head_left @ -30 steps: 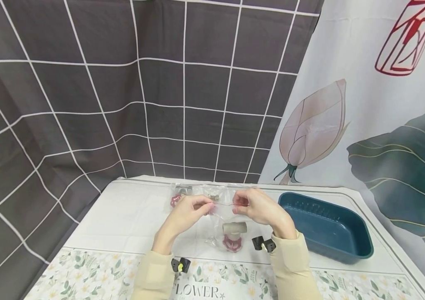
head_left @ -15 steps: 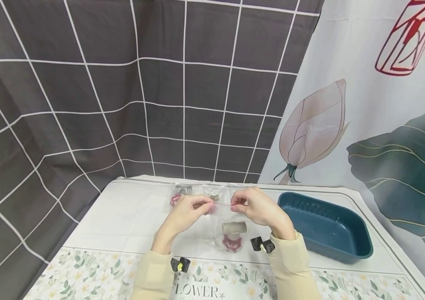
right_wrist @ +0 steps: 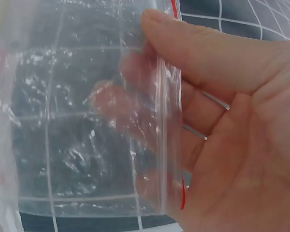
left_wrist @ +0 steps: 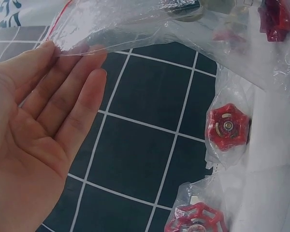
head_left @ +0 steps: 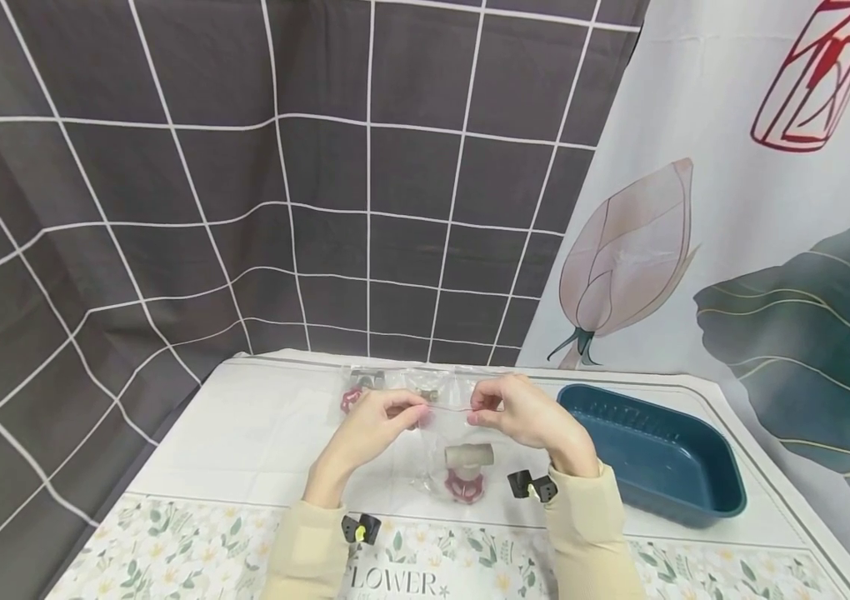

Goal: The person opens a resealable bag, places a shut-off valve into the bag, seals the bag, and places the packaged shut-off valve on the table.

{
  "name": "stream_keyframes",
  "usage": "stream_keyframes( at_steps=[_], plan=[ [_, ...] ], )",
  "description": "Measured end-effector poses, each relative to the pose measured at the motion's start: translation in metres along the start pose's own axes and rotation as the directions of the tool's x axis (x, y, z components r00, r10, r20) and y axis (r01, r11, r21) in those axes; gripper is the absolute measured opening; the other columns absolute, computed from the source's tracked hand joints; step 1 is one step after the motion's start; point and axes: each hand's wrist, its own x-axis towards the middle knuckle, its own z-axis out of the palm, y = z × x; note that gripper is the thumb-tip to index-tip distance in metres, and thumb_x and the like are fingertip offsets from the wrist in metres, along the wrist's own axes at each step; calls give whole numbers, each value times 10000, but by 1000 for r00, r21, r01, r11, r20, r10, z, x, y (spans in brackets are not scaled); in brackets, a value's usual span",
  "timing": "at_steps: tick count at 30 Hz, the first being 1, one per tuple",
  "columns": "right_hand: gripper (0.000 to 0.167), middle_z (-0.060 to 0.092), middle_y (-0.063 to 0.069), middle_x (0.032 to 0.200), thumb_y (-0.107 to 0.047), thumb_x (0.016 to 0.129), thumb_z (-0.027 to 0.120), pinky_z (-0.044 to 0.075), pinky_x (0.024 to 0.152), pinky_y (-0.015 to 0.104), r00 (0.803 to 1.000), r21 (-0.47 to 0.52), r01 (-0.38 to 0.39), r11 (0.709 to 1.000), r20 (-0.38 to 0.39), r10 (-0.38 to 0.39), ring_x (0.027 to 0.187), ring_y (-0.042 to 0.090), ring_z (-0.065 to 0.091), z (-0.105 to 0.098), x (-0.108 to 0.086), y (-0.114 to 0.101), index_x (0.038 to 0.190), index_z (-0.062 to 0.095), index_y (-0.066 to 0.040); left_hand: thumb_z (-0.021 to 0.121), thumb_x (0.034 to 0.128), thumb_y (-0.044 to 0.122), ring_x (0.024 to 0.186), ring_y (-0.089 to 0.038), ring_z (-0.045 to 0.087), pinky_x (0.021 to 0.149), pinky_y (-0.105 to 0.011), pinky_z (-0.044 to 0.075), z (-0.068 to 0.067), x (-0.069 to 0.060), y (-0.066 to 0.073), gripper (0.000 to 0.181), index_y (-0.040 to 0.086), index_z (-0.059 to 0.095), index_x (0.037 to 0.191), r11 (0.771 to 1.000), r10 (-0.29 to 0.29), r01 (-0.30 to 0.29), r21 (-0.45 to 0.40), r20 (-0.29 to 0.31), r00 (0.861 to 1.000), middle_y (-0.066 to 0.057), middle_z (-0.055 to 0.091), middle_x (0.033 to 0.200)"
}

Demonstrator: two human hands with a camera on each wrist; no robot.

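Observation:
A clear zip bag (head_left: pixel 440 442) with a red line along its top hangs between my hands. Inside its lower part is a valve (head_left: pixel 468 456) with a pale tubular body and a red handwheel. My left hand (head_left: pixel 376 425) pinches one end of the top edge between thumb and fingers; its other fingers extend loosely in the left wrist view. My right hand (head_left: pixel 526 417) pinches the same edge farther right. In the right wrist view, the thumb lies on the near face of the bag (right_wrist: pixel 82 145), and fingers show through the plastic behind it.
Behind my hands lie more bagged valves, one with a red handwheel (left_wrist: pixel 228 126), another red handwheel (left_wrist: pixel 195 220) beside it. A small brass-coloured piece (head_left: pixel 428 395) lies there too. At right stands a blue tray (head_left: pixel 728 500). A grey gridded curtain (head_left: pixel 410 183) hangs behind the table.
My right hand shifts slightly left along the bag's top edge, then back to the right. My left hand and the valve stay almost still.

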Motion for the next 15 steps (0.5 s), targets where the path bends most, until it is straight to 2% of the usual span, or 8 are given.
stream_keyframes(
  at_steps=[3,6,13,15],
  plan=[
    [169,605,-167,742,-115,854,756,521,739,307,1000,15,28,999,2,-28,767,44,598,1,0,1,759,647,-203,634,967,267,823,-113,667,771,-329,547,0,0,0,191,122,742,1027,1000,2,-2,4,2,1000,-28,727,959],
    [165,603,-160,736,-107,857,751,516,715,299,999,30,43,999,-1,-43,746,44,589,1,0,3,762,649,-194,631,969,269,822,-112,667,770,-327,546,0,0,-1,201,113,741,1031,1000,4,-4,5,5,1000,-31,728,962],
    [174,527,-122,676,-215,855,771,440,586,248,999,58,-28,998,31,26,631,57,480,-2,-3,10,768,622,-195,634,968,264,818,-105,673,771,-325,551,0,1,-2,192,117,742,1027,1000,11,-11,12,-3,1000,-1,728,968],
    [189,519,-129,666,-215,857,769,430,573,247,999,65,-27,998,37,25,625,56,468,-3,-4,12,748,614,-204,634,968,260,816,-105,675,771,-326,552,-1,1,-2,193,112,742,1028,1000,13,-13,14,-3,1000,-2,728,969]
  ],
)
